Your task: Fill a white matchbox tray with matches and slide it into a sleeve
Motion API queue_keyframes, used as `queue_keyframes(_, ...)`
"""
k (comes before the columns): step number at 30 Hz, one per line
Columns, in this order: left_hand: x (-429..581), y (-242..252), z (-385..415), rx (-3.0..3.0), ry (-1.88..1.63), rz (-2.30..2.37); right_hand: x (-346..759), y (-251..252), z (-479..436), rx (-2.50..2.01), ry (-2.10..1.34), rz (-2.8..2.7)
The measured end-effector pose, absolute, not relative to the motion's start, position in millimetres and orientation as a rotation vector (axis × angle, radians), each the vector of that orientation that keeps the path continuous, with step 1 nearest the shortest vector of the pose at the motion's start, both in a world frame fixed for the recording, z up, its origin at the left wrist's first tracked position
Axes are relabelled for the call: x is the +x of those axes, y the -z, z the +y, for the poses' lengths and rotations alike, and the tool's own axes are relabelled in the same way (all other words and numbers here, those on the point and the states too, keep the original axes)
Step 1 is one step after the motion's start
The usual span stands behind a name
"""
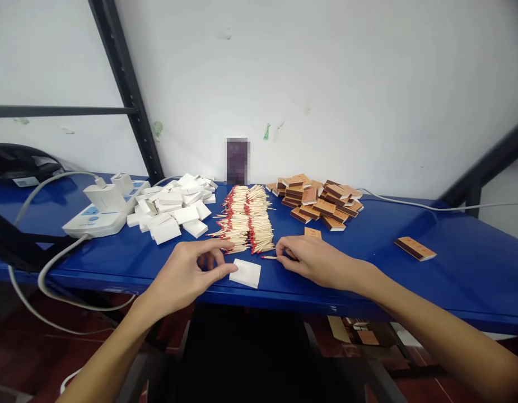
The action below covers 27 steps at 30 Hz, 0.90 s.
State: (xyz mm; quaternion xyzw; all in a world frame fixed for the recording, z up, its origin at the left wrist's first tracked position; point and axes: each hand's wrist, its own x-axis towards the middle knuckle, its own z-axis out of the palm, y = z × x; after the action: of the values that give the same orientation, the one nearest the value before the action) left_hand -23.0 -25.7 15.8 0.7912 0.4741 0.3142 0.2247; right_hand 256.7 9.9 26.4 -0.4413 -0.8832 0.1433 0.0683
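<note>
My left hand rests on the blue table, fingers curled, its thumb and forefinger touching the left edge of a white inner matchbox tray. My right hand lies just right of the tray, fingers pinched on a single red-tipped match lying on the table. A heap of red-tipped matches lies right behind both hands. One brown matchbox sleeve lies just behind my right hand.
A pile of white inner trays sits at the left, a pile of brown matchbox sleeves at the right. A lone brown sleeve lies far right. A white power strip with cables occupies the left end. A black frame post rises behind.
</note>
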Motion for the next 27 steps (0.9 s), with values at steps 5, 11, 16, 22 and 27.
queue_keyframes(5, -16, -22, -27, 2.382, -0.486, 1.384, 257, -26, 8, -1.37, -0.492, -2.632)
queue_keyframes(11, 1, -18, -25, 2.486, -0.466, 1.336, 258, -24, 12, -1.361, -0.56, -2.624)
queue_keyframes(16, 9, -12, -20, 2.508, -0.552, 1.335, 257, -26, 11, -1.323, -0.591, -2.561)
queue_keyframes(22, 6, -10, -20, 2.412, -0.609, 1.305, 247, -37, -2, -1.219, -0.633, -2.566)
queue_keyframes(27, 3, -8, -23, 2.449, -0.652, 1.259, 231, -39, -10, -1.113, -0.583, -2.717)
